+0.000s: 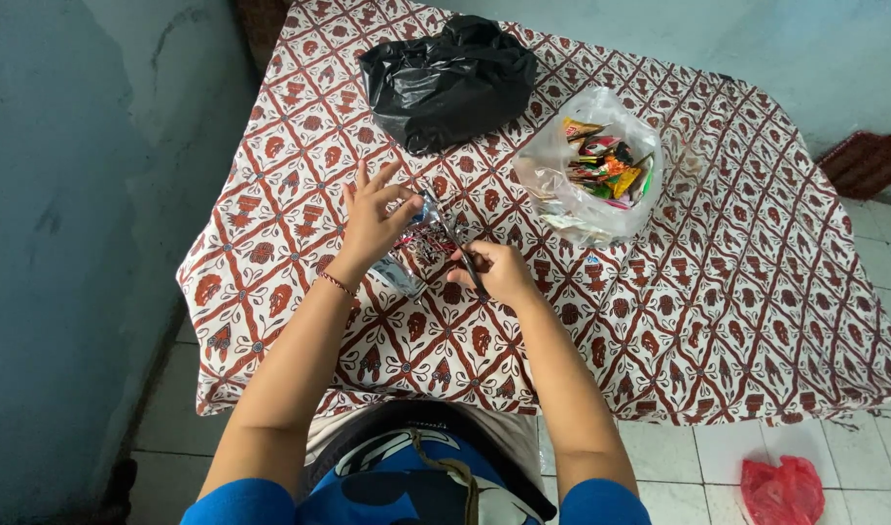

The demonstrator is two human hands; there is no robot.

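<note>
Small shiny foil sachet [421, 241], silvery with red and blue print, held just above the patterned tablecloth [718, 292] near its front-left part, between both hands. Pinched at its upper edge by the left hand [373, 222], thumb and forefinger closed on the foil, other fingers fanned upward. Met from the right by dark scissors [457, 245], blades reaching to the sachet's top, handles gripped shut in the right hand [501, 272]; whether the blades themselves stand apart or together, too small to tell. Probably very light and thin, crinkly rather than stiff, slick on the surface and apt to slip or fold under a loose pinch; best taken close to the sealed edge, firmly, with fingertips kept out of the blade line. Red thread bracelet [337, 283] on the left wrist. Farther back on the cloth, a clear plastic bag [552, 175] open at the top, full of small colourful sachets, and behind it to the left a crumpled black plastic bag [450, 78]. Down on the tiled floor [679, 467], near the right, a red plastic bag [782, 489].
</note>
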